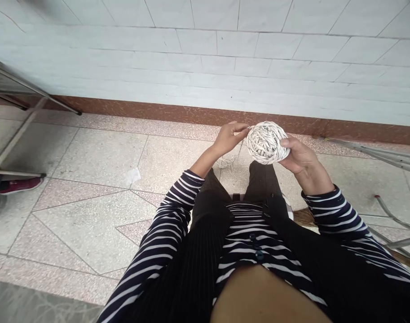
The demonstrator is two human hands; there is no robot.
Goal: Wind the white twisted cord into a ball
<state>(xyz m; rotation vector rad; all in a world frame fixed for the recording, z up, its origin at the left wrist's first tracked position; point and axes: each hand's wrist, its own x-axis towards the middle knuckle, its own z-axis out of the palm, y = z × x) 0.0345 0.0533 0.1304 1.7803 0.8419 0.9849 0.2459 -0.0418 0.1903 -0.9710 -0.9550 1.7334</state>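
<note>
Head view: held a round, black-flecked white cord ball right of centre, cupped in the half-closed right hand; apparently pinched its strand with the left hand; seemingly winding, needed even tension next.

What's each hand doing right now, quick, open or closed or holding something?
Left hand: closed, pinching the string at the ball's edge.
Right hand: closed, holding the ball.

The left arm stretches forward to a left hand set in a pinch, while the right arm angles inward, its right hand cupped.
</note>
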